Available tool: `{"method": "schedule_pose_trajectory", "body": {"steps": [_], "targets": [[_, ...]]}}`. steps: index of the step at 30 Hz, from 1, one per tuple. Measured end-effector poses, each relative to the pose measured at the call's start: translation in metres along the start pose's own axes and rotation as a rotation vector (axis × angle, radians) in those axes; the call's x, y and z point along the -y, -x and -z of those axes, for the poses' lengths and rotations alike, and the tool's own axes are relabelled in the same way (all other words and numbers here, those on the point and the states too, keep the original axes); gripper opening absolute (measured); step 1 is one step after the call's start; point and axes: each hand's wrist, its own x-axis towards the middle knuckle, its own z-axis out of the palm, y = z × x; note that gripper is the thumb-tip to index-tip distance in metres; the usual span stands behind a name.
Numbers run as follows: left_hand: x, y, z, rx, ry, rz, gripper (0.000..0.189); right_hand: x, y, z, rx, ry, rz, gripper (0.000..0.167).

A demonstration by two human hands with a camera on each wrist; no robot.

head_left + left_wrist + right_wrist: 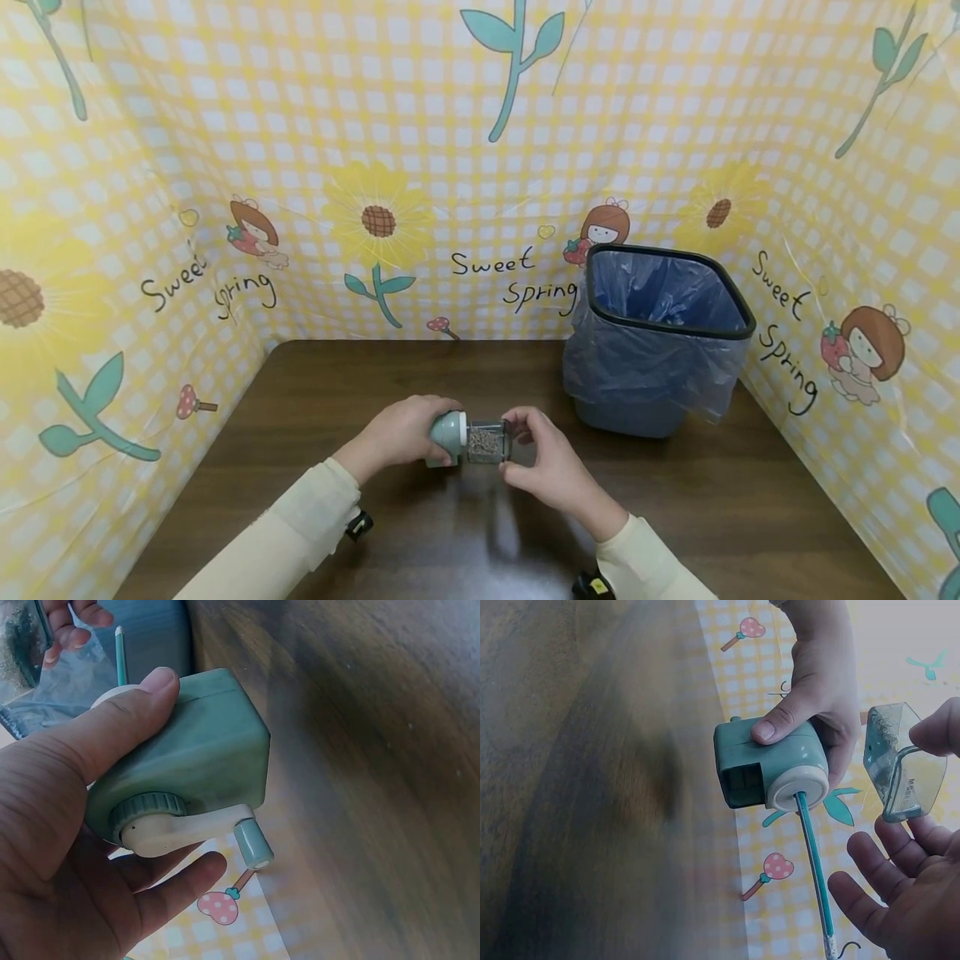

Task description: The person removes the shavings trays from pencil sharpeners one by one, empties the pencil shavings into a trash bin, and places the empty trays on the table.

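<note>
My left hand point(401, 429) grips a green desktop pencil sharpener point(202, 742), thumb on its upper side. The cream crank point(191, 825) with a green knob shows in the left wrist view. From the sharpener's round white front sticks a green pencil point(814, 862). The drawer slot point(744, 785) in the body gapes open. My right hand point(551, 462) pinches the clear shavings drawer point(906, 765) between thumb and fingers, apart from the sharpener. Greyish shavings point(483, 442) lie inside that drawer. Both things are held above the table.
A blue-grey trash bin point(622, 412) with a black rim and a clear plastic liner point(652, 367) stands at the table's back right. Brown wooden table point(337, 375) lies below the hands. Yellow checked cloth point(465, 192) walls the back and both sides.
</note>
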Motion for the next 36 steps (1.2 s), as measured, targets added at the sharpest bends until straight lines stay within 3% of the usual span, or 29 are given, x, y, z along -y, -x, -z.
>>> {"method": "schedule_pose_trajectory", "body": {"steps": [16,30,36], "targets": [[0.0,-0.004,-0.003,0.005,0.01,0.027,0.077,0.001,0.001,0.004,-0.012,0.014,0.036,0.056],[0.009,-0.002,-0.009,0.0,-0.02,0.021,0.08,0.0,-0.002,0.001,-0.027,0.018,0.071,0.056],[0.006,-0.001,-0.012,0.005,-0.016,0.026,0.08,0.0,0.0,0.002,-0.022,0.021,0.049,0.056]]}}
